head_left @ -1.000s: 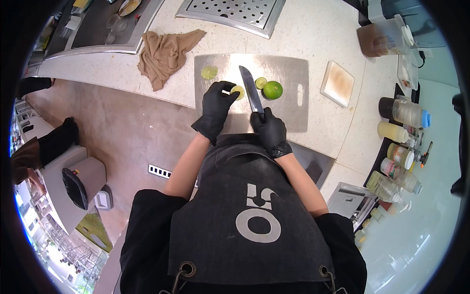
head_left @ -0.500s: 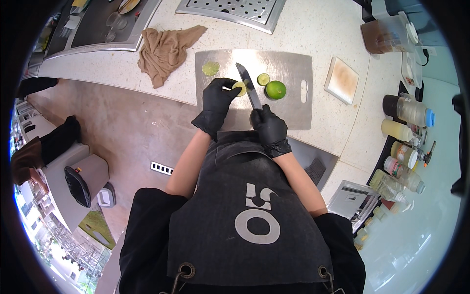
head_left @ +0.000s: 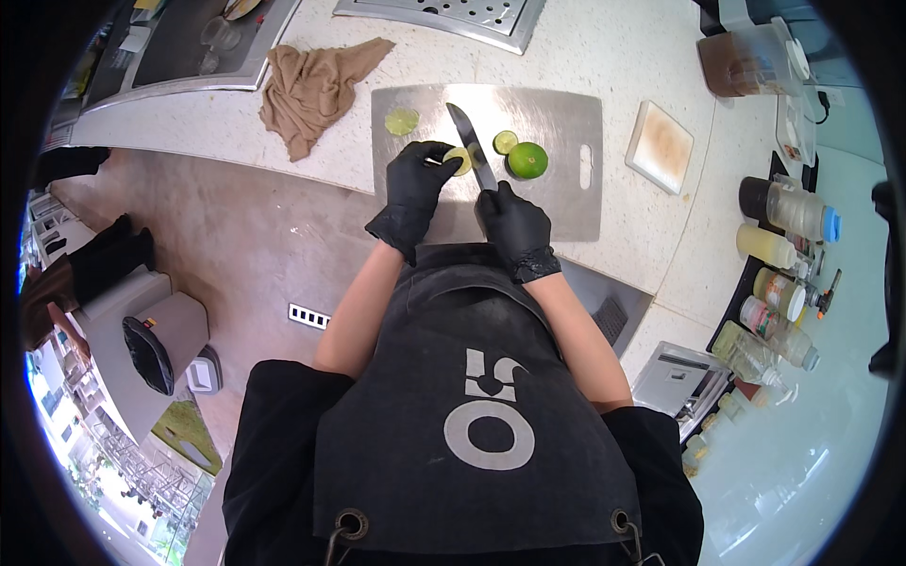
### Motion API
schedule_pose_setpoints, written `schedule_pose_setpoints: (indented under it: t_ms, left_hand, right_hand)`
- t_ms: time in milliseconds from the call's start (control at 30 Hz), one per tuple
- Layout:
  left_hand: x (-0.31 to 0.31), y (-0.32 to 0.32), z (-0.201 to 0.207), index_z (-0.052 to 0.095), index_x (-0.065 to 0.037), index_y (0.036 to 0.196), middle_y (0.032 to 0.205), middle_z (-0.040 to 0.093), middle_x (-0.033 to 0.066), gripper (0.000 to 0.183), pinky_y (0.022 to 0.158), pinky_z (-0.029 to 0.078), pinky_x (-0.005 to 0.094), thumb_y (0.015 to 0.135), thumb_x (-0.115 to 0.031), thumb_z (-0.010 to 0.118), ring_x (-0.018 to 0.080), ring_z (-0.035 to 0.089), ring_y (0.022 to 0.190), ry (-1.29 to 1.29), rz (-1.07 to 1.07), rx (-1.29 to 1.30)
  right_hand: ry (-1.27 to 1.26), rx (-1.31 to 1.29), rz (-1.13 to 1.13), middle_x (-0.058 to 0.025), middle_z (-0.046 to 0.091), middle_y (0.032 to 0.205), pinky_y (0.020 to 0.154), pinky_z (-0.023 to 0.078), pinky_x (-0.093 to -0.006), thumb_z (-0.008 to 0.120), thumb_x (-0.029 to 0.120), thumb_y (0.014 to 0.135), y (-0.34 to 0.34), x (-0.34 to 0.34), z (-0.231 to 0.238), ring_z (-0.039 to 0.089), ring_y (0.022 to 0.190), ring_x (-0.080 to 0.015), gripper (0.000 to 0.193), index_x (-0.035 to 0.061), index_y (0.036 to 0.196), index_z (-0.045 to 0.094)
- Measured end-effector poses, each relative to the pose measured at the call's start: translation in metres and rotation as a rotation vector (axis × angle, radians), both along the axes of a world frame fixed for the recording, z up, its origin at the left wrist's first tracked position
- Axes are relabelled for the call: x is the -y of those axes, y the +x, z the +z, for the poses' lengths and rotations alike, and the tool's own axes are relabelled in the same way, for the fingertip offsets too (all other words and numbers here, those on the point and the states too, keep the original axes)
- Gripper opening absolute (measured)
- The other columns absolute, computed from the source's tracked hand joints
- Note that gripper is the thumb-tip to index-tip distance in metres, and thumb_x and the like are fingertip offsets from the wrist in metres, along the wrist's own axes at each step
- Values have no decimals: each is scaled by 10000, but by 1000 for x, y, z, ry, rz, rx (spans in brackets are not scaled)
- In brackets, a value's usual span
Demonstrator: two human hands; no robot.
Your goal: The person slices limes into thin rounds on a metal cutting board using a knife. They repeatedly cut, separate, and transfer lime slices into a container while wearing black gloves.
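Observation:
In a black glove, my left hand [head_left: 413,187] is closed on a cut piece of lime [head_left: 459,162], pale flesh showing between the fingertips. My right hand [head_left: 514,226], also gloved, grips the handle of a knife [head_left: 471,143]. Its blade points away and to the left, beside the held piece. Right of the blade lie a small cut lime end [head_left: 506,142] and a larger green lime [head_left: 528,160]; whether that one is whole I cannot tell. A thin lime slice [head_left: 401,121] lies at the far left of the metal cutting board [head_left: 557,203].
A crumpled brown cloth [head_left: 316,90] lies left of the board, a white block with a browned top [head_left: 660,148] right of it. Behind are a perforated metal drain tray [head_left: 462,14] and a sink [head_left: 189,57]. Bottles [head_left: 793,209] line the right wall. Another person [head_left: 85,274] stands far left.
The knife blade has tipped slightly further left at its tip. My hands stay close to where they were, and the whole view has shifted a little.

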State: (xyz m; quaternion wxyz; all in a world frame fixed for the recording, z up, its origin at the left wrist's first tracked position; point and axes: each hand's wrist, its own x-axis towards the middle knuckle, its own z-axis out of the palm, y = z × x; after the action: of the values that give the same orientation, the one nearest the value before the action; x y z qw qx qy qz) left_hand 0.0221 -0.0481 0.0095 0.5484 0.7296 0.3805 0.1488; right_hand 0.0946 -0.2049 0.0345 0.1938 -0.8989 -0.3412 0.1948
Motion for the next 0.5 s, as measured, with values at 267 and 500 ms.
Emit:
schedule_pose_setpoints:
  t_ms: [267, 500]
  left_hand:
    - [1, 1, 4, 702, -11, 939, 899, 691, 126, 234, 707, 527, 309, 757, -146, 764, 203, 670, 765, 36, -11, 15]
    - [-1, 4, 8, 690, 0, 919, 860, 691, 103, 252, 675, 520, 285, 763, -180, 771, 174, 663, 742, 110, -2, -59]
  right_hand:
    - [-50, -5, 1, -172, 644, 659, 542, 500, -490, 497, 314, 921, -6, -2, 1, 642, 589, -362, 251, 75, 867, 552]
    - [-117, 15, -12, -152, 645, 644, 526, 495, -482, 496, 320, 922, -23, 14, 10, 635, 565, -355, 250, 82, 866, 551]
